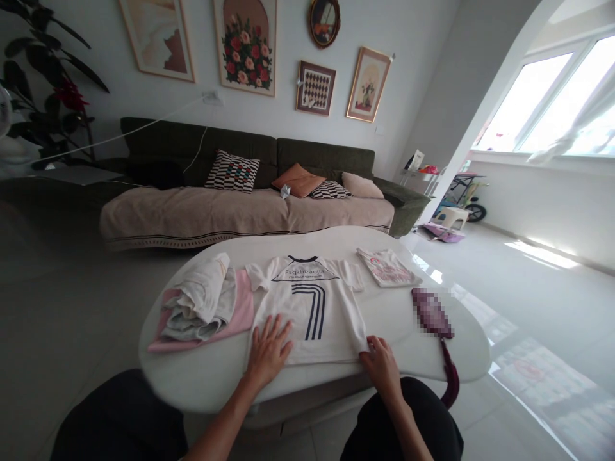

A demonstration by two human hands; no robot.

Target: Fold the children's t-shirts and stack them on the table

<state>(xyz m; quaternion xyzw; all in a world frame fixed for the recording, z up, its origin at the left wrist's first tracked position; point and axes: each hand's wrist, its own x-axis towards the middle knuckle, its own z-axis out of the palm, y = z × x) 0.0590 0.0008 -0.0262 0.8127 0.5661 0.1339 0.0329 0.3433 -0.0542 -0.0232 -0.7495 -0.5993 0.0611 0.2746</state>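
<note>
Rests left hand (270,351) with spread fingers on white short-sleeved cloth T-shirt (307,307), centre of white rounded table (192,378); touches near right hem corner with curled right hand (382,363); cannot tell if gripping.

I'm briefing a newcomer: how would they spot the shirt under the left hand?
Find the white table before the dark green sofa. Near the table's middle, a white shirt lies spread out. Unlike the folded shirt and clothes pile, it shows a big striped 7.
</note>
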